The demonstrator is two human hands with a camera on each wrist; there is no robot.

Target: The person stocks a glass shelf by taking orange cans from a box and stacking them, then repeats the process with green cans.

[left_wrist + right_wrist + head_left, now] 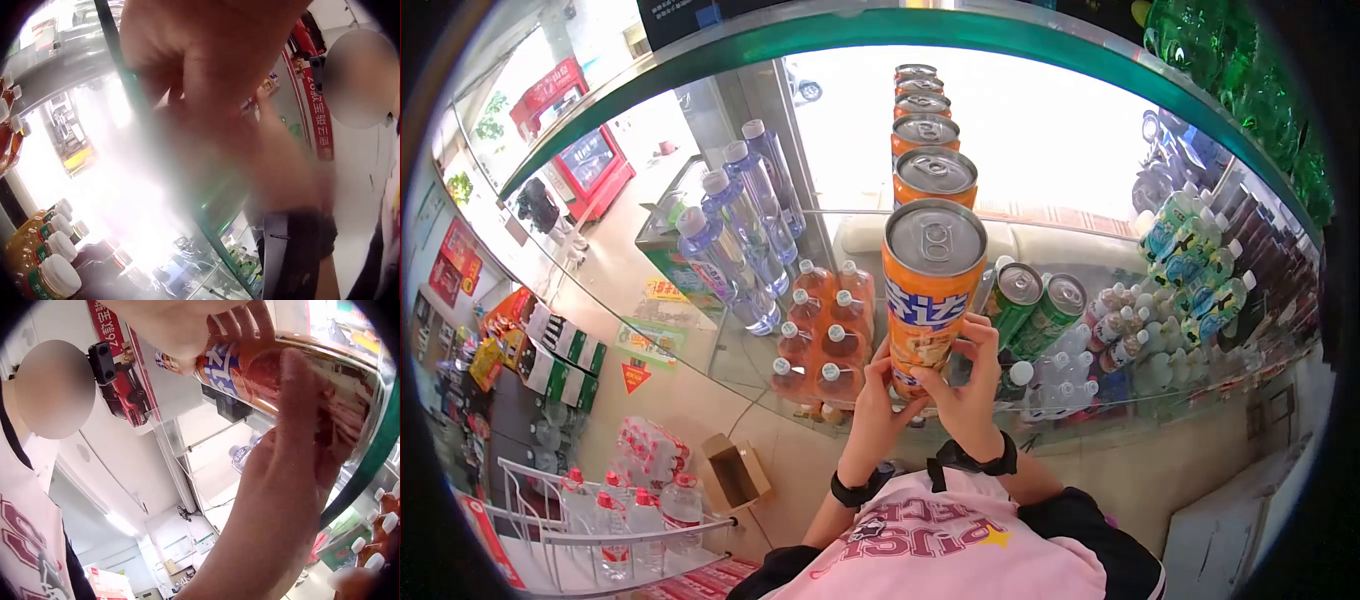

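At the head view's centre we see a tall, cylindrical orange metal can, its lower part clasped between left hand and right hand. Silver-lidded orange cans line the upper centre.

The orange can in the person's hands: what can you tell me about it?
The orange can is tall and metal-looking, with blue-and-white lettering and a silver lid, tab flat, apparently unopened. It is roughly upright, foremost in a row of similar cans, held low by the left hand and right hand.
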